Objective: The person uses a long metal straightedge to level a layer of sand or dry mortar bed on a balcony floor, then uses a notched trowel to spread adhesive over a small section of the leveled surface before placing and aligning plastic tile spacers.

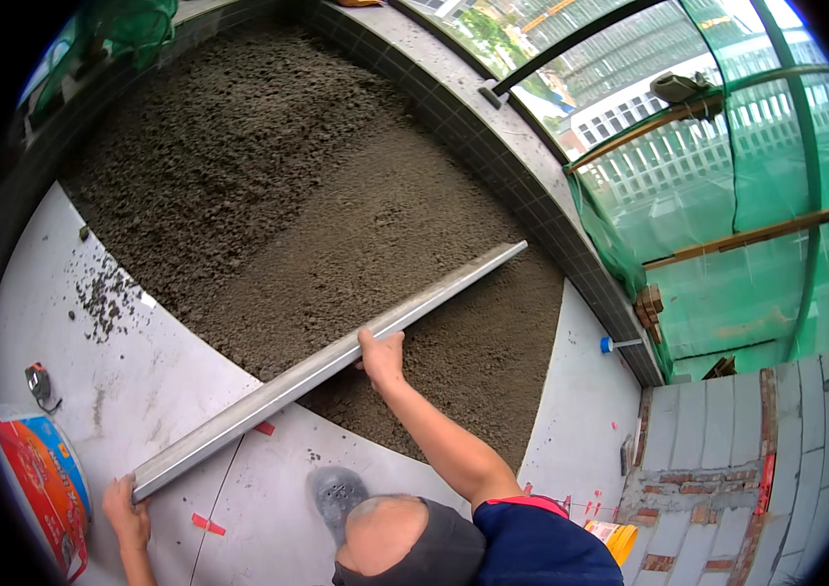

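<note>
A long metal screed bar (336,354) slants from the lower left to the upper right. My left hand (128,513) is closed on its near left end. Further along the bar, my right hand (382,358) grips the near edge, with its thumb on top and the other fingers partly hidden beneath. The bar's far half lies over a bed of grey-brown mortar (356,220), while its near half crosses the large light tiles (277,508). Mortar beside the bar looks flat and fine; at the far left it is darker and lumpy.
A colourful bucket (38,488) and a tape measure (40,382) are at the left. Mortar crumbs (106,298) lie on the tile there. Red tile clips (207,524) sit along the joints. A dark tiled curb (478,132) borders the mortar, near green netting (727,303).
</note>
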Available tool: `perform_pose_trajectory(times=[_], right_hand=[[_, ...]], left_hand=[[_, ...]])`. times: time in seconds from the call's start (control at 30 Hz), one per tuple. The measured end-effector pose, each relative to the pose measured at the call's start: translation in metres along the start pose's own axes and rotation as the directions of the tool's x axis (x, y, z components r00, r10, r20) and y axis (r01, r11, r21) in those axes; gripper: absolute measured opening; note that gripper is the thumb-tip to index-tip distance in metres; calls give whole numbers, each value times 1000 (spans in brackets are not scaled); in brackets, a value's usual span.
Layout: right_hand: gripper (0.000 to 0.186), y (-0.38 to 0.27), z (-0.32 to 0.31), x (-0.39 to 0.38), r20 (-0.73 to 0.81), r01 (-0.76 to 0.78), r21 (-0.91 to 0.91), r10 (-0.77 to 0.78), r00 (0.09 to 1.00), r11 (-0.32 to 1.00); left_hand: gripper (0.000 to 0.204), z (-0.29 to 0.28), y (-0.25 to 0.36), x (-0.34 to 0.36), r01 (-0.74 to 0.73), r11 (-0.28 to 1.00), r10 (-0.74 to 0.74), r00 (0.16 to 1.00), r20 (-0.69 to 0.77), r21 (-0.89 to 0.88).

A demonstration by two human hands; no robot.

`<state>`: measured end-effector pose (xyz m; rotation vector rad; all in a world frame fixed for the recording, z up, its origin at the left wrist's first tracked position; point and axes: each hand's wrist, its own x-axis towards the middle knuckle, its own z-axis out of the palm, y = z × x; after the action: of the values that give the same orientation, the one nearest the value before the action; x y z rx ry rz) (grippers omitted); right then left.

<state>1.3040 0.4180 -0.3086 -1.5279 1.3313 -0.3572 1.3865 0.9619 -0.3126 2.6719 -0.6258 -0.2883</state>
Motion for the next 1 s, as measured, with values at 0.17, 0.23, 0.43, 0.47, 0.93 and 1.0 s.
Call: perform_pose_trajectory(times=[0.17,0.23,0.43,0.47,0.93,1.0], right_hand=[[53,-45,27,44,78,87,15,-88,993,996],[53,-72,35,63,99,28,-49,-23,995,998],[41,-45,-4,106,-77,-4,-7,3,997,1000],[40,-28,-24,113,-86,1,18,1,996,1000],[25,45,-93,2,-141,-213,262,255,956,941],[25,48,-98,-20,-102,-289,341,340,935,895]], left_hand=[[45,16,12,21,24,994,-34,996,-85,-110],[41,10,27,39,40,996,-46,996,-72,-85],[32,20,70,89,-124,992,124,992,-39,-5],[32,22,80,98,-154,988,154,988,-11,-14],[46,35,51,147,-305,952,307,949,-79,37],[49,35,51,154,-240,969,241,970,-20,53]])
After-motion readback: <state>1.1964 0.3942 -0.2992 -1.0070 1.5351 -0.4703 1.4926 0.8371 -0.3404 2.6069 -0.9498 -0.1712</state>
